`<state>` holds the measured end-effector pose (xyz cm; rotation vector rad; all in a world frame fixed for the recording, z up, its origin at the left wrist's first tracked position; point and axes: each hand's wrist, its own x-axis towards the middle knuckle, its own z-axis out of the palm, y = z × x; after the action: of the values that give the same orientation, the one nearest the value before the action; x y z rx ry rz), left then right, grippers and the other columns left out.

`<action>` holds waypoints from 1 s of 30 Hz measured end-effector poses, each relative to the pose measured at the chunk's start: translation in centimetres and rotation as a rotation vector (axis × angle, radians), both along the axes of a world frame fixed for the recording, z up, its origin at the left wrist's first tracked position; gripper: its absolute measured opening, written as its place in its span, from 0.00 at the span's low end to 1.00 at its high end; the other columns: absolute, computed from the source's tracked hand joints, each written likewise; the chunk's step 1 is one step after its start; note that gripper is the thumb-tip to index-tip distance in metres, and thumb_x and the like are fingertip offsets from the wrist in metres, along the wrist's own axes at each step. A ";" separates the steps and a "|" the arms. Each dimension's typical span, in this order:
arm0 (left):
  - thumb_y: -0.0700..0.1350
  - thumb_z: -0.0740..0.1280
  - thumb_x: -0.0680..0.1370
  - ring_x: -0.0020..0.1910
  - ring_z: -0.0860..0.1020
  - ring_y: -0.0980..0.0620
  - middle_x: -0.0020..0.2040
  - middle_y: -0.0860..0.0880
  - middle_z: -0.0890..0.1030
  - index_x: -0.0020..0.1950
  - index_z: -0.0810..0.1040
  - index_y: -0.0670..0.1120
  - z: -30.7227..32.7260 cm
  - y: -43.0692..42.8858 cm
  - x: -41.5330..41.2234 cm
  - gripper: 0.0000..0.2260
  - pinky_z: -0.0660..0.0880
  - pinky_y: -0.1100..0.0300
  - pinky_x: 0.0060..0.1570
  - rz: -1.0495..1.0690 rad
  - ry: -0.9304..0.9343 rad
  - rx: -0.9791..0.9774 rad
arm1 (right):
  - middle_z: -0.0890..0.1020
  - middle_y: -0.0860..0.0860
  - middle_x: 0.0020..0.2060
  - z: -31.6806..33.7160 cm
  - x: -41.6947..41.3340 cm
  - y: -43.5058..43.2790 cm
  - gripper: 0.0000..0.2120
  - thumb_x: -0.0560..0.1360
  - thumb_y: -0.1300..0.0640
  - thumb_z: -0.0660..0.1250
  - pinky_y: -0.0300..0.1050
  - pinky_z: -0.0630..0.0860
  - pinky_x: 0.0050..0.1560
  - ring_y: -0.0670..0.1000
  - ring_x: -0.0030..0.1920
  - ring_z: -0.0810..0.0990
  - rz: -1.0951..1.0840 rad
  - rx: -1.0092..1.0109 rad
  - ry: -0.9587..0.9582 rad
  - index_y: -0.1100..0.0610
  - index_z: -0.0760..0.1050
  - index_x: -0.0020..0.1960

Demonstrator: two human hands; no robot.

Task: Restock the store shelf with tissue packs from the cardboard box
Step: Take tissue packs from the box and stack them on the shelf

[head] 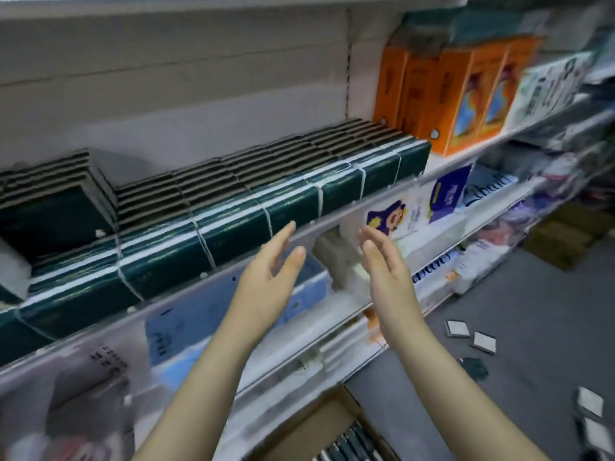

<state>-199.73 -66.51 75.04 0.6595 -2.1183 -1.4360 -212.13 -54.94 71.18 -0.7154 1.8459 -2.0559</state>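
Dark green tissue packs [233, 214], bundled with white string, fill the shelf [332, 224] in rows from the left to the middle. My left hand [269, 277] and my right hand [382, 264] hover in front of the shelf's rail, palms facing each other, fingers straight, holding nothing. At the bottom edge stands the open cardboard box [319, 427] with more dark packs [349, 449] inside it.
Orange boxes [459, 94] stand on the same shelf to the right. Lower shelves hold blue [199, 324] and white tissue packages [446, 194]. Several small packs [469, 334] lie loose on the grey floor at the right.
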 end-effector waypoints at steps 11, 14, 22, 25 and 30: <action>0.52 0.61 0.81 0.67 0.66 0.68 0.72 0.64 0.67 0.74 0.67 0.58 -17.9 2.6 0.2 0.20 0.62 0.77 0.58 -0.012 -0.317 0.343 | 0.75 0.42 0.65 -18.1 0.9 3.5 0.15 0.83 0.54 0.57 0.25 0.67 0.61 0.33 0.62 0.71 -0.042 0.292 -0.307 0.51 0.71 0.69; 0.53 0.61 0.81 0.67 0.66 0.65 0.70 0.64 0.67 0.74 0.67 0.57 -23.4 2.5 1.8 0.20 0.63 0.70 0.62 -0.006 -0.432 0.436 | 0.75 0.42 0.63 -23.6 2.3 3.6 0.16 0.83 0.53 0.56 0.18 0.65 0.52 0.28 0.57 0.70 -0.035 0.405 -0.367 0.52 0.71 0.70; 0.41 0.60 0.83 0.48 0.75 0.65 0.58 0.54 0.76 0.66 0.73 0.49 -41.9 1.7 6.8 0.13 0.69 0.80 0.42 0.073 -0.738 0.681 | 0.75 0.47 0.64 -41.9 8.0 3.1 0.13 0.83 0.54 0.59 0.31 0.67 0.58 0.44 0.63 0.73 0.022 0.698 -0.564 0.51 0.71 0.66; 0.41 0.60 0.82 0.50 0.77 0.58 0.57 0.52 0.78 0.65 0.75 0.46 -50.3 1.7 8.3 0.12 0.70 0.76 0.45 0.079 -0.873 0.749 | 0.74 0.46 0.65 -50.0 10.0 3.0 0.17 0.83 0.51 0.58 0.38 0.64 0.62 0.46 0.66 0.71 0.084 0.850 -0.606 0.51 0.70 0.70; 0.46 0.61 0.82 0.54 0.76 0.50 0.56 0.48 0.78 0.66 0.74 0.45 -64.3 1.5 9.2 0.13 0.71 0.60 0.59 0.102 -1.093 0.856 | 0.75 0.48 0.57 -62.8 11.9 1.7 0.16 0.83 0.52 0.57 0.36 0.64 0.56 0.47 0.59 0.72 0.246 1.062 -0.549 0.57 0.72 0.68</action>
<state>-190.52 -65.02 10.73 2.2434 -1.9234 -2.2144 -200.24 -53.20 8.37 -0.0534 1.9795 -0.7601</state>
